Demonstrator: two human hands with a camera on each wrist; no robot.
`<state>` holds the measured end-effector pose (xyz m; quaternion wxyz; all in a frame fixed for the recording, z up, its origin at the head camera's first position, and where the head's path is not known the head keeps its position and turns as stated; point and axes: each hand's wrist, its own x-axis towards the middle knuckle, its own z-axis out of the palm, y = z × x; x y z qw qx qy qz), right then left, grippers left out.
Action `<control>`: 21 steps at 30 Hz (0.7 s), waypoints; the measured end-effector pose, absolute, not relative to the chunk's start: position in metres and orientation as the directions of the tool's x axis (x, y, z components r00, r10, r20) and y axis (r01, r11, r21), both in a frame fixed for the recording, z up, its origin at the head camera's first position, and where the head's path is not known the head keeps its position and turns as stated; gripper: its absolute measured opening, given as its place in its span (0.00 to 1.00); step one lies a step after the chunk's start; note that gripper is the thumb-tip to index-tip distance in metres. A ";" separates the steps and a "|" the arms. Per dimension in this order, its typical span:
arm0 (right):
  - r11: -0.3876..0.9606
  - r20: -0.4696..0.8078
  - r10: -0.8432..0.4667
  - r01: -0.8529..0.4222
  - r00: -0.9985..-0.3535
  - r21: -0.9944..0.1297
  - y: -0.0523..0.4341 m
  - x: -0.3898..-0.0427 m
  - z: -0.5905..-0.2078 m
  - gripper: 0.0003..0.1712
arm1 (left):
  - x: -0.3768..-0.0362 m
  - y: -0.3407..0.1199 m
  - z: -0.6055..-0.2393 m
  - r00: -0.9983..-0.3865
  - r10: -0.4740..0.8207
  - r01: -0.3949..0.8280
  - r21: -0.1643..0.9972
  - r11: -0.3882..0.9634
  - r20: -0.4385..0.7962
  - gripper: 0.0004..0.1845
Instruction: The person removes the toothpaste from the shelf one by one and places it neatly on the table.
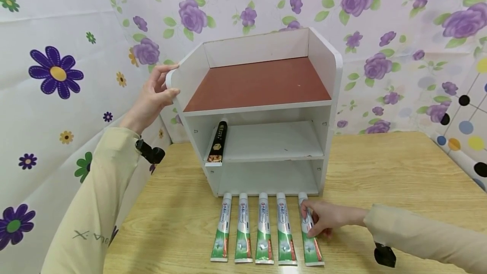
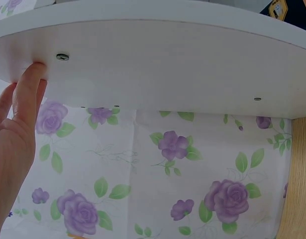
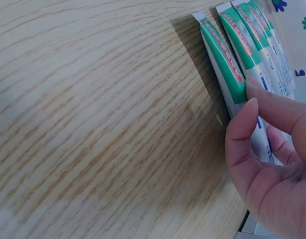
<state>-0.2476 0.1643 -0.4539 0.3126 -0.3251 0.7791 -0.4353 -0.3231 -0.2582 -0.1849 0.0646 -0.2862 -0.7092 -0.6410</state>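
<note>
My right hand pinches the rightmost green-and-white toothpaste tube between thumb and fingers. In the right wrist view the thumb and fingers sit on both sides of that tube, which lies on the wood. To its left, several matching toothpaste tubes lie in a row, caps toward the shelf. My left hand rests against the left side panel of a small white shelf unit. The left wrist view shows its extended fingers touching the panel's outer face.
A black toothpaste tube lies at the left of the shelf's middle board. The unit's top board is reddish brown. Floral cloth hangs behind the wooden table, with another patterned cloth at the left.
</note>
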 end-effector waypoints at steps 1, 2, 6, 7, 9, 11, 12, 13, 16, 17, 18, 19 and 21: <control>0.412 -0.206 -0.778 -0.234 -0.593 -0.881 0.164 -0.247 -0.454 0.22 | -0.323 -0.258 -0.185 -0.827 0.323 0.489 0.872 0.011 0.460 0.27; 0.416 -0.210 -0.776 -0.232 -0.595 -0.879 0.164 -0.247 -0.453 0.22 | -0.323 -0.258 -0.185 -0.826 0.322 0.491 0.871 0.009 0.462 0.27; 0.437 -0.231 -0.755 -0.208 -0.613 -0.875 0.164 -0.245 -0.452 0.23 | -0.323 -0.258 -0.186 -0.823 0.326 0.492 0.871 -0.004 0.466 0.27; 0.441 -0.236 -0.750 -0.201 -0.618 -0.875 0.164 -0.244 -0.452 0.23 | -0.323 -0.258 -0.186 -0.822 0.328 0.492 0.871 -0.007 0.466 0.27; 0.444 -0.241 -0.742 -0.189 -0.626 -0.876 0.164 -0.244 -0.452 0.23 | -0.323 -0.258 -0.186 -0.821 0.327 0.494 0.870 -0.006 0.468 0.27; 0.446 -0.243 -0.736 -0.183 -0.632 -0.876 0.164 -0.243 -0.452 0.23 | -0.324 -0.258 -0.186 -0.820 0.326 0.495 0.869 -0.008 0.470 0.27; 0.445 -0.242 -0.736 -0.182 -0.633 -0.877 0.164 -0.243 -0.452 0.23 | -0.324 -0.258 -0.186 -0.820 0.326 0.496 0.868 -0.007 0.471 0.27; 0.446 -0.240 -0.735 -0.186 -0.634 -0.875 0.165 -0.243 -0.452 0.22 | -0.324 -0.258 -0.186 -0.820 0.328 0.495 0.869 -0.008 0.470 0.27; 0.443 -0.230 -0.734 -0.193 -0.639 -0.876 0.166 -0.244 -0.448 0.21 | -0.324 -0.258 -0.185 -0.822 0.333 0.489 0.872 -0.007 0.463 0.27; 0.438 -0.224 -0.737 -0.199 -0.638 -0.877 0.167 -0.245 -0.446 0.21 | -0.324 -0.258 -0.185 -0.822 0.335 0.486 0.874 -0.007 0.460 0.27; 0.430 -0.214 -0.742 -0.207 -0.635 -0.879 0.168 -0.247 -0.443 0.20 | -0.323 -0.258 -0.185 -0.823 0.335 0.485 0.875 -0.005 0.458 0.27; 0.421 -0.202 -0.748 -0.217 -0.632 -0.881 0.168 -0.249 -0.440 0.20 | -0.323 -0.258 -0.184 -0.824 0.335 0.483 0.876 -0.005 0.457 0.27; 0.390 -0.178 -0.766 -0.227 -0.618 -0.892 0.170 -0.253 -0.432 0.18 | -0.323 -0.258 -0.185 -0.824 0.333 0.484 0.875 -0.005 0.457 0.27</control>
